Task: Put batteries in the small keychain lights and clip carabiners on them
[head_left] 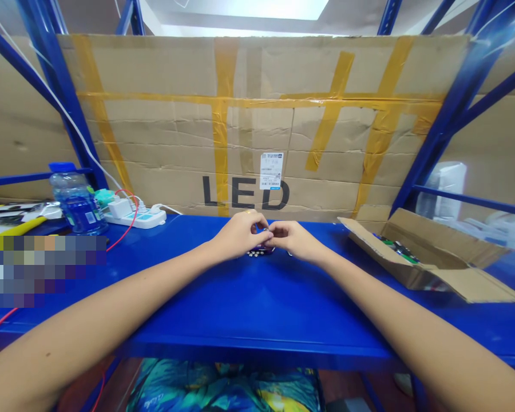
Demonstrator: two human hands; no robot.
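Note:
Near the middle of the blue table, my left hand (240, 233) and my right hand (297, 240) meet with fingertips pinched together. Whatever sits between the fingertips is tiny and mostly covered. Just under them lies a small purplish piece with several shiny round bits (256, 252) along its near edge. My fingers hide most of this piece, so its kind cannot be made out. A small pale spot shows beneath my right hand, too small to name.
An open cardboard box (429, 274) holding green and dark small parts stands at the right. On the left are a bottle of blue liquid (78, 200), a white power strip (143, 218) and a red cable (126, 229). A taped cardboard sheet (175, 143) closes off the back.

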